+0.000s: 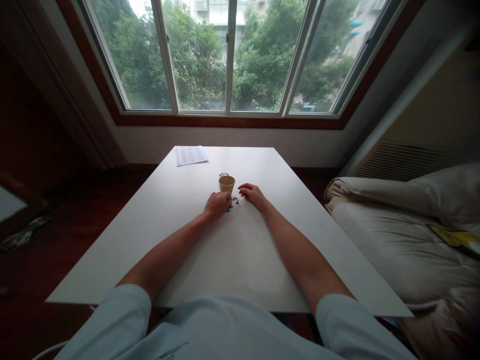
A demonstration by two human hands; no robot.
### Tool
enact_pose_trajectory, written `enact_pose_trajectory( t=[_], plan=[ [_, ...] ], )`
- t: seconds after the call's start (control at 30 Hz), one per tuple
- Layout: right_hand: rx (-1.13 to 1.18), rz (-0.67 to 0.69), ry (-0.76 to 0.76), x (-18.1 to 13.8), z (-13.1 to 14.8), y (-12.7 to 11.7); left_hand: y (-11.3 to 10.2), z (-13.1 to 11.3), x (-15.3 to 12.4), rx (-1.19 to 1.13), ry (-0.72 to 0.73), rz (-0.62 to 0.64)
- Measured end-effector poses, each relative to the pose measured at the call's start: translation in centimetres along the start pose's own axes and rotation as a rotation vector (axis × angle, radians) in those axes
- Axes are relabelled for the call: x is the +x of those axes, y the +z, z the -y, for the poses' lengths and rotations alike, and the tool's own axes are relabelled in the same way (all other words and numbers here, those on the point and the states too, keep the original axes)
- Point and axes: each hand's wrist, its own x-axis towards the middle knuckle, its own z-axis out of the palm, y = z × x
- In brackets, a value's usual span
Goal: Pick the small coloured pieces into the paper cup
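Note:
A tan paper-like cup [227, 184] stands upright near the middle of the white table [225, 265]. Just in front of it lies a small scatter of tiny coloured pieces [236, 200], too small to name. My left hand [217, 204] rests at the left of these pieces, close below the cup, its fingers curled together; whatever they may hold is hidden. To the right of the cup, my right hand [254, 195] lies on its side on the tabletop, with loosely bent fingers a little apart and nothing visible in them.
Behind the cup is a thin dark looped item [224, 175], perhaps a cord. Printed sheets [192, 155] lie at the table's far left corner. A pale padded sofa [378, 240] stands to the right, and a window [228, 60] is beyond the table.

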Motion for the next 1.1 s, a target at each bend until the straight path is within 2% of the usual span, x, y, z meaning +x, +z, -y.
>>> enact_pose_trajectory(
  t=[0.2,0.47,0.67,0.83,1.1],
  plan=[
    [0.007,0.012,0.001,0.2,-0.3,-0.1,-0.2,0.0,0.0,-0.179,-0.011,-0.071],
    [-0.003,0.024,-0.015,0.7,-1.1,-0.4,0.5,0.8,1.4,-0.737,-0.215,-0.135],
    [-0.006,0.027,-0.013,0.7,-1.2,-0.5,0.2,1.4,2.2,-0.965,-0.341,-0.199],
    [0.001,0.032,0.008,0.7,-1.1,-0.4,0.5,2.2,2.5,-1.272,-0.425,-0.272],
    [-0.006,0.032,0.009,0.7,-1.1,-0.4,0.2,2.4,2.8,-1.429,-0.487,-0.295]
  ],
)
